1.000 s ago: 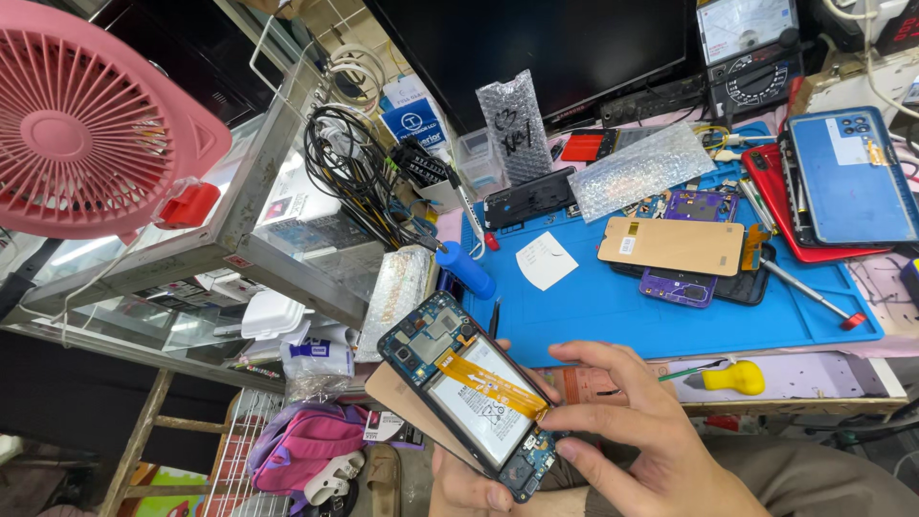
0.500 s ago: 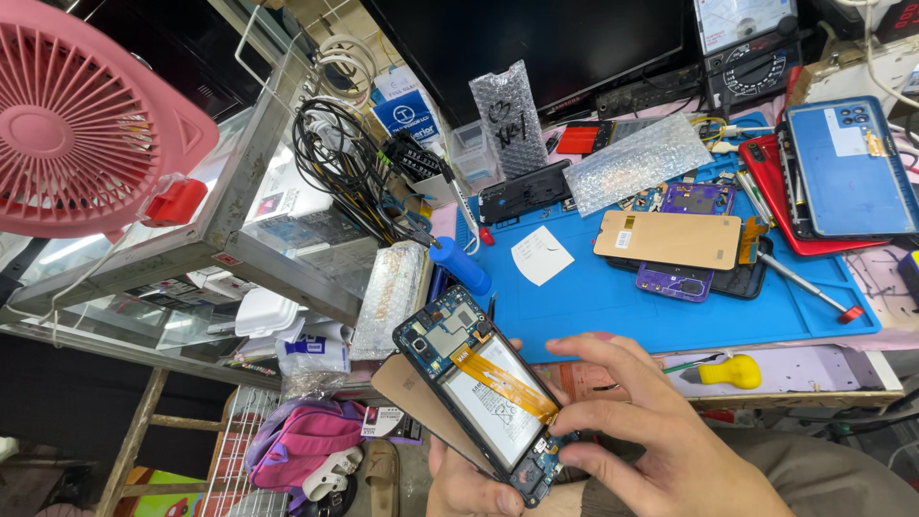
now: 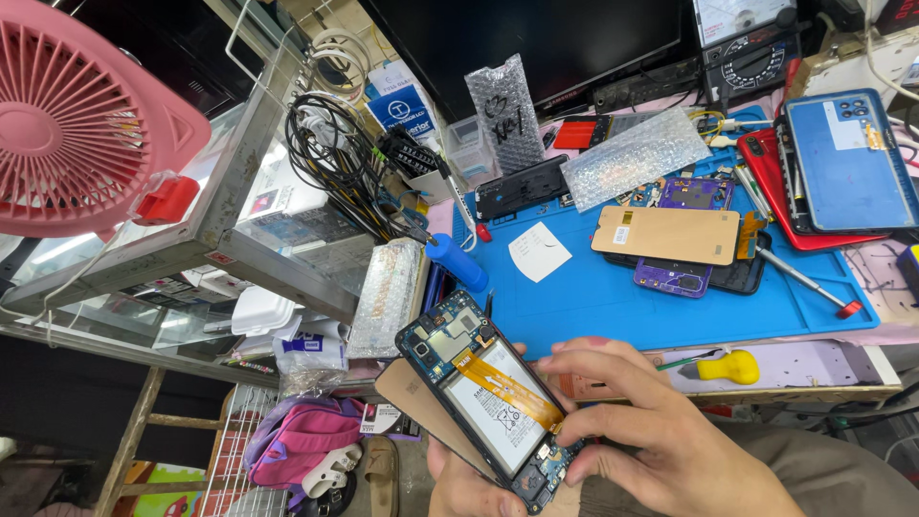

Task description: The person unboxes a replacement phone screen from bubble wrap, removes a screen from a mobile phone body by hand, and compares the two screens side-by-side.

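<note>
- Opened smartphone with its back cover off (image 3: 488,402), white battery and orange flex ribbon showing, lies tilted at the bottom centre of the view, in front of the bench edge, its camera end pointing up and left.
- Left hand (image 3: 459,483) cradles the phone from beneath, fingers wrapped on its lower end; most of this hand is hidden under the phone.
- Right hand (image 3: 651,436) comes in from the right, fingers closed on the phone's right edge, fingertips touching near the orange ribbon's lower end.
- Tan flat panel (image 3: 407,393) sits directly under the phone, jutting out at its left.
- Yellow-handled tool (image 3: 723,366) lies on the bench's front strip, just beyond the right hand.
- Blue rubber work mat (image 3: 593,292) covers the bench farther on, bearing a white paper scrap (image 3: 538,252) and a beige rectangular screen panel (image 3: 665,235) laid over purple phone parts.
- Blue phone back cover (image 3: 847,158) rests on a red one at the far right.
- Pink plastic fan (image 3: 77,124) stands at the far left, well apart from the hands.
- Dark monitor (image 3: 517,33) stands at the back.
</note>
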